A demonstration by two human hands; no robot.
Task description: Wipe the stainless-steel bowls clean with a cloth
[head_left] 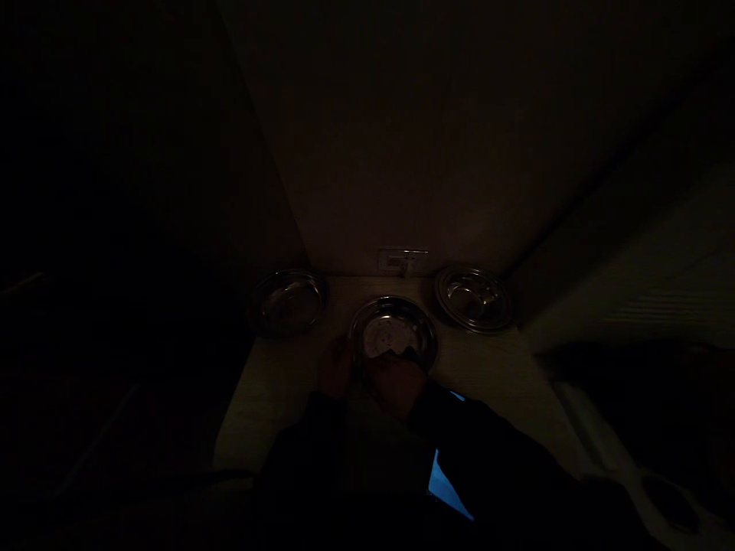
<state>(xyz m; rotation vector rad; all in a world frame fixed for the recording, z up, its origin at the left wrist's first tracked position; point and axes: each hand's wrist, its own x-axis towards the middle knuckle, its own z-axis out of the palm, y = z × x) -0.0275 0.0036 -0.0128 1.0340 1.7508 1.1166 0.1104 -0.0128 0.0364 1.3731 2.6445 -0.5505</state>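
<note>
The picture is very dark. A round, shiny metal plate (pixel 393 334) with a raised rim lies on the small table in front of me. My left hand (pixel 334 369) is closed at the left edge of this plate, gripping its rim. Over the near rim, my right hand (pixel 395 383) has its fingers curled in toward the plate's inside. A small dark shape shows by its fingers, too dim to name. Dark sleeves cover both arms, and a blue patch glows beneath the right one.
Another metal dish (pixel 292 302) sits at the table's back left corner. At the back right lie stacked metal plates (pixel 474 300). A socket plate (pixel 403 261) with something plugged in is on the wall behind. The pale wooden table (pixel 269 409) has walls behind it.
</note>
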